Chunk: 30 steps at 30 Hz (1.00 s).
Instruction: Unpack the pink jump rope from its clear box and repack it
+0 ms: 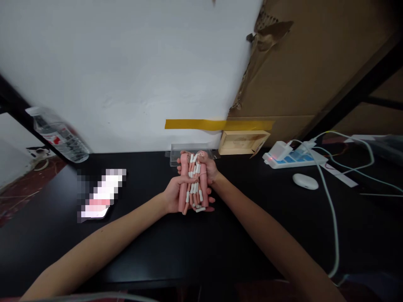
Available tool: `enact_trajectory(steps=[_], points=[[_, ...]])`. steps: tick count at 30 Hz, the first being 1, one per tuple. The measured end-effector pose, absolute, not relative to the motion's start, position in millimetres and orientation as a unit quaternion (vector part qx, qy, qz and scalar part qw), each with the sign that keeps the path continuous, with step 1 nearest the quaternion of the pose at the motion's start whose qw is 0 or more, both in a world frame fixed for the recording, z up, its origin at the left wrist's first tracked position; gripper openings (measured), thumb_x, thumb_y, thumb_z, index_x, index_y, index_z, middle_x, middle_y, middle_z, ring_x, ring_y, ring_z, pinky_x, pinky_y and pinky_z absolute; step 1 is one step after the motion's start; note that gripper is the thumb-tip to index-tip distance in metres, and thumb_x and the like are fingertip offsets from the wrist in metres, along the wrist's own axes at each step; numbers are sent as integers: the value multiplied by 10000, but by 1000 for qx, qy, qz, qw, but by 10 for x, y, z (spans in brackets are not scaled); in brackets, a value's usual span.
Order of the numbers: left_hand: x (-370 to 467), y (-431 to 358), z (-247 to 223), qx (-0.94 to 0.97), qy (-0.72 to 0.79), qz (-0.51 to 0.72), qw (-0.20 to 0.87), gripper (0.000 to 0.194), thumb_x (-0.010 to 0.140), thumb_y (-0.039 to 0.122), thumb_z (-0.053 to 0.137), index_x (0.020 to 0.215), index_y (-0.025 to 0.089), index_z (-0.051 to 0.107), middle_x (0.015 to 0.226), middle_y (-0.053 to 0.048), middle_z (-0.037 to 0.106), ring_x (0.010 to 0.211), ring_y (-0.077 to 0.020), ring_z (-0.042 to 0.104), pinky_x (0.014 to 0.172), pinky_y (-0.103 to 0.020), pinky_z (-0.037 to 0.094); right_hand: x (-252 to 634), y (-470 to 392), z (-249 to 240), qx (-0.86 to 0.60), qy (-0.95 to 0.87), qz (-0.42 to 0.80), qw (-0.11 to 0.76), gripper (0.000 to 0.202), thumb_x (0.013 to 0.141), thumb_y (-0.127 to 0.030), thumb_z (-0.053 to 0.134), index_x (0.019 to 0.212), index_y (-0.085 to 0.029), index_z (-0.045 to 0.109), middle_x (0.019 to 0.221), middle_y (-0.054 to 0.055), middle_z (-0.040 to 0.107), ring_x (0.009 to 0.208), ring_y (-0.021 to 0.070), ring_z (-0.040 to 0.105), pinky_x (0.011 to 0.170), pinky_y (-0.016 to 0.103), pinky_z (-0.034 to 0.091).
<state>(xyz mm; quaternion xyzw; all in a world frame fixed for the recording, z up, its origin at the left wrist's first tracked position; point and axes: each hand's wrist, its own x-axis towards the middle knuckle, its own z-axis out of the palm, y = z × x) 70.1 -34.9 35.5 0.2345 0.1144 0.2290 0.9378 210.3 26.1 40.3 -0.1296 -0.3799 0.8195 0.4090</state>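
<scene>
A pink jump rope (204, 184) with two pink handles and a bundle of pink and white beaded segments lies gathered between my hands, above the black table. My left hand (174, 193) is wrapped round its left side, with the thumb across the beads and fingers behind the bundle. On the upper right, my right hand (209, 167) grips the same bundle, its thumb near the top of the right handle. Both handles point roughly up and down, side by side, with the beads between them. Fingers behind the bundle are partly hidden.
A clear plastic box (175, 155) is behind my hands, near a shallow wooden box (241, 142). A phone (103, 197) and a bottle (63, 136) are on the left. On the right are a power strip (294, 160), cables and a white case (305, 181).
</scene>
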Motion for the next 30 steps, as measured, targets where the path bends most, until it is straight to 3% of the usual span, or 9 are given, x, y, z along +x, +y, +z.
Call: enact_trajectory(steps=[5, 8, 11, 15, 21, 30], points=[[686, -339, 232, 236, 113, 262, 929, 349, 794, 297, 625, 1019, 46, 717, 930, -172, 747, 941, -312, 724, 969, -462, 466, 2080, 235, 383, -124, -385, 824, 398, 459, 835, -377, 592, 1233, -149, 579, 1112, 150, 753, 992, 300, 737, 868, 487, 605], [662, -345, 207, 229, 122, 266, 928, 351, 787, 263, 628, 1046, 42, 710, 961, -165, 743, 869, -267, 726, 894, -413, 507, 2063, 238, 398, -114, -366, 839, 386, 557, 918, -560, 446, 1233, -124, 591, 1152, 186, 737, 1039, 314, 720, 889, 515, 591], [656, -350, 222, 219, 140, 259, 930, 343, 784, 221, 633, 1067, 40, 702, 936, -141, 740, 823, -234, 722, 868, -400, 524, 2056, 263, 420, -102, -338, 863, 360, 743, 921, -694, 272, 1202, -95, 610, 1160, 219, 725, 1093, 341, 695, 920, 567, 562], [666, -353, 237, 218, 150, 245, 933, 337, 814, 207, 598, 1085, 36, 699, 954, -151, 744, 870, -241, 724, 939, -442, 501, 2064, 306, 399, -109, -307, 881, 344, 704, 920, -609, 259, 1174, -65, 626, 1123, 222, 734, 1088, 349, 692, 948, 589, 537], [684, -360, 237, 232, 88, 231, 941, 478, 742, 234, 535, 1135, 7, 684, 1141, -231, 714, 1110, -316, 676, 1081, -512, 385, 2087, 312, 363, -145, -283, 880, 353, 549, 854, -435, 337, 1106, -64, 654, 1010, 201, 759, 996, 341, 715, 888, 563, 574], [715, -390, 287, 241, 64, 241, 938, 603, 700, 246, 497, 1220, -27, 632, 1225, -251, 677, 1189, -346, 636, 1123, -526, 322, 2039, 175, 534, -183, -278, 866, 373, 500, 793, -432, 362, 1049, -107, 642, 1004, 195, 755, 983, 341, 713, 836, 552, 590]])
